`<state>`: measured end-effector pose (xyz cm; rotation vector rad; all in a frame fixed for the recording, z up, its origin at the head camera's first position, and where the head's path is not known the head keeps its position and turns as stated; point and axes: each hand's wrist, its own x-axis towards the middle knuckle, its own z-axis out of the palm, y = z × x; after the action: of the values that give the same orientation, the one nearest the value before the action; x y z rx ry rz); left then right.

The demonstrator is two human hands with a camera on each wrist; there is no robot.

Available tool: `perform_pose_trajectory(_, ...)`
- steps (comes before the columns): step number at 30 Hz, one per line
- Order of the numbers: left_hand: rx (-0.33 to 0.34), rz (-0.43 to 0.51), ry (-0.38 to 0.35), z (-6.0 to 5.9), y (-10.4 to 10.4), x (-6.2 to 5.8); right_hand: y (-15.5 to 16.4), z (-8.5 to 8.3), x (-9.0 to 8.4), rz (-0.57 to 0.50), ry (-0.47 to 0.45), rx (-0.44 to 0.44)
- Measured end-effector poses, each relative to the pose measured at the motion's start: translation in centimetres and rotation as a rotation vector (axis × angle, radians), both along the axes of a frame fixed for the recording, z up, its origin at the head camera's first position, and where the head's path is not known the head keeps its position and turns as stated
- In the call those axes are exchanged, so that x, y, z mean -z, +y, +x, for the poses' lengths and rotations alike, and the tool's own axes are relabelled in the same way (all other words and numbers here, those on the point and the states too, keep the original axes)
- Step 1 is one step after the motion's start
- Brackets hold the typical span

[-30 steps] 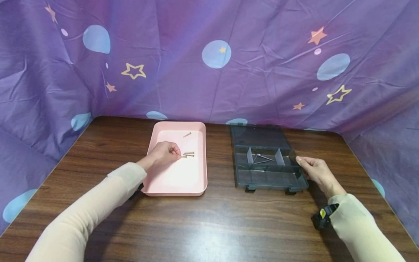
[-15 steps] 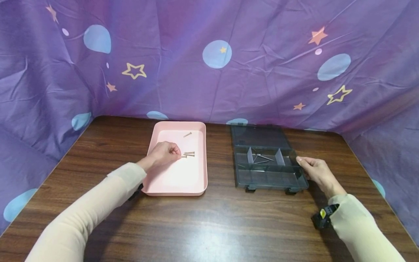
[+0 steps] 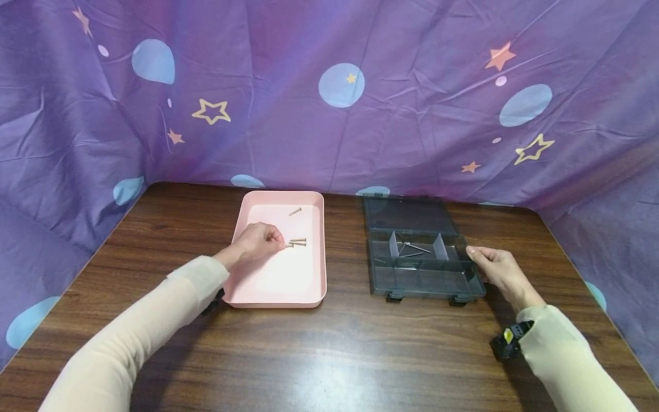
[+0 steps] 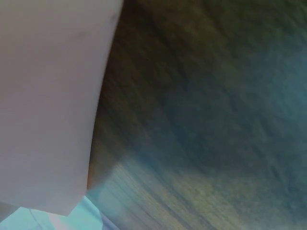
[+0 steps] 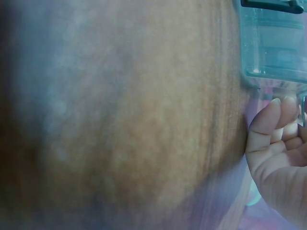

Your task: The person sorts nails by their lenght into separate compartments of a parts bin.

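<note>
A person in cream sleeves reaches both arms across a dark wooden table (image 3: 319, 349) hung round with a purple cloth (image 3: 329, 97) printed with stars and pale blue circles. The left hand (image 3: 255, 242) lies inside a pink tray (image 3: 278, 283), knuckles up and fingers curled in, their tips pinching the near end of a screw (image 3: 294, 244); the head view is too small to show how firmly. That screw lies flat on the tray floor with its long axis running left to right, pointing toward the tray's right wall, and a second screw sits just beside it, parallel. A third screw (image 3: 294, 212) lies apart near the tray's far end, tilted on a diagonal. The tray is a smooth, matte, shallow rectangle with rounded corners.

To its right stands a box (image 3: 422, 280) of smoky clear plastic, its lid (image 3: 407, 214) laid open and flat behind it, two dark latches on its near edge. White dividers split its back row into compartments; thin metal nails (image 3: 416, 248) lie crossed in the middle one. The right hand (image 3: 498, 273) rests on the table against the box's right end, thumb and fingertips on its corner, fingers gently bent. The right wrist view shows those fingers (image 5: 276, 120) just under the box's clear wall. The left wrist view gives only blurred wood grain and the tray's pink side (image 4: 48, 105).
</note>
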<state>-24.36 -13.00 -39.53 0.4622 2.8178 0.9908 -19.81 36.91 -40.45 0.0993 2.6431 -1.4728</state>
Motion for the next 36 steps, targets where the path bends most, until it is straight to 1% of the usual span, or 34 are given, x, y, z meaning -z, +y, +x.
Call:
perform_pose_trajectory(5,-0.010,-0.008,-0.006,0.1,-0.1,-0.1,0.0,0.1,0.0,0.003,-0.010,-0.004)
perform_pose_trajectory(10,-0.021,-0.019,0.008,0.1,-0.2,0.0,0.1,0.0,0.0,0.002,-0.018,-0.006)
perform_pose_trajectory(19,-0.019,0.006,-0.006,0.2,-0.4,-0.3,0.1,-0.1,-0.1,0.034,-0.019,-0.002)
perform_pose_trajectory(29,-0.013,0.020,-0.019,0.3,-0.3,-0.7,0.1,0.1,-0.1,-0.002,-0.019,-0.010)
perform_pose_trajectory(36,-0.005,0.023,-0.024,0.3,-0.3,-1.0,0.1,-0.1,-0.2,0.028,-0.032,-0.008)
